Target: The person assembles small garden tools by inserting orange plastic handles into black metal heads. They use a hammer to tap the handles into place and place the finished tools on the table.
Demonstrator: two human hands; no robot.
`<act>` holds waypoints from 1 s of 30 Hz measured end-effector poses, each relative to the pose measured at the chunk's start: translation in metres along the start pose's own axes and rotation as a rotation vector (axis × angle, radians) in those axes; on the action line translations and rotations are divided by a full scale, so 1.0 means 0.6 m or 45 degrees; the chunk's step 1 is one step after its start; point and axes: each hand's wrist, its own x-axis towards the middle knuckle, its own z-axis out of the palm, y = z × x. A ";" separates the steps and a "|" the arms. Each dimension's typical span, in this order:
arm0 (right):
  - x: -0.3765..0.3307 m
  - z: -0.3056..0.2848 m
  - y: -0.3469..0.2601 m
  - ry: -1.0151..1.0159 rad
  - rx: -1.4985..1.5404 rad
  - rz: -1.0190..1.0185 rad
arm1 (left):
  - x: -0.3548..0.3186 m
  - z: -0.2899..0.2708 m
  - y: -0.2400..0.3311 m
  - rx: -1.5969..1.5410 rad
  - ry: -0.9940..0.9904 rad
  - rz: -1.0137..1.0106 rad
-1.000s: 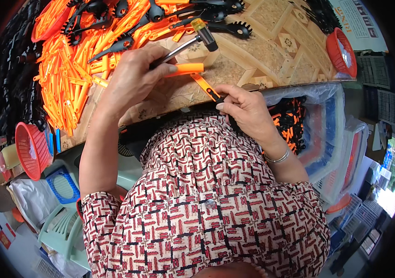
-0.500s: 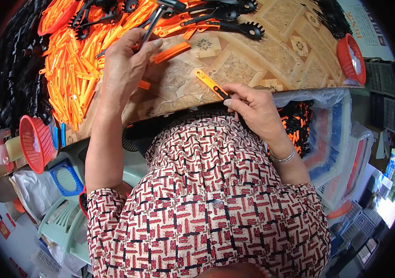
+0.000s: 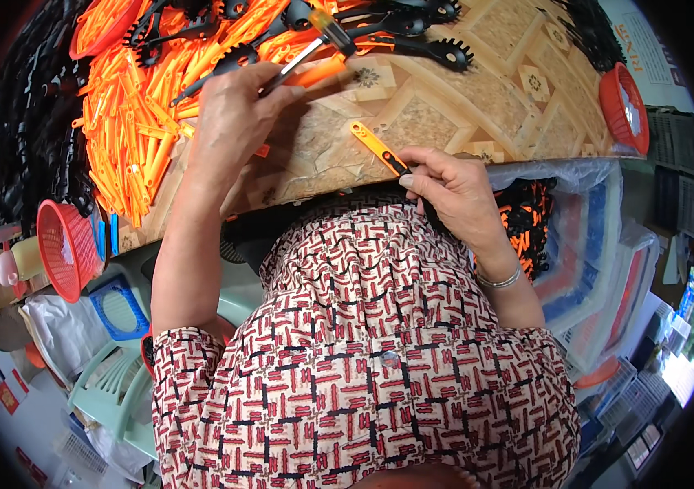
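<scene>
My left hand (image 3: 237, 114) is closed around the metal shaft of a small hammer (image 3: 308, 55). The hammer's head has a dark body and a yellowish end, and it hangs over the table beyond the hand. My right hand (image 3: 453, 191) pinches the black end of an orange plastic utensil handle (image 3: 373, 143) at the table's near edge. That handle slants away to the left, with a hole at its far end and black in its lower part. An orange piece (image 3: 318, 73) lies below the hammer head, partly hidden.
A heap of orange handles (image 3: 131, 151) covers the table's left side. Behind it lie black pasta spoons (image 3: 449, 54) and other black utensils. Red baskets stand at the right edge (image 3: 624, 106) and lower left (image 3: 61, 253). A bag with black and orange pieces (image 3: 526, 228) sits beside my right forearm.
The hammer in my left hand has swung right and nearer, its head now lower in view. My left hand has shifted slightly right. My right hand and the orange handle have barely moved.
</scene>
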 end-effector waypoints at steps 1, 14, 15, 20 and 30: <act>0.000 0.000 0.002 -0.002 0.010 0.004 | -0.002 -0.005 0.004 -0.016 0.007 -0.082; -0.007 -0.002 -0.005 -0.034 0.178 0.145 | -0.043 -0.010 0.075 -0.920 -0.730 -0.255; -0.006 -0.001 -0.003 -0.053 0.174 0.140 | -0.043 0.002 0.072 -0.812 -0.693 -0.174; -0.007 0.009 -0.002 -0.060 0.244 0.148 | -0.036 0.025 0.080 -0.373 -0.714 -0.070; -0.007 0.015 0.003 -0.037 0.296 0.142 | -0.020 0.036 0.081 -0.318 -0.689 0.125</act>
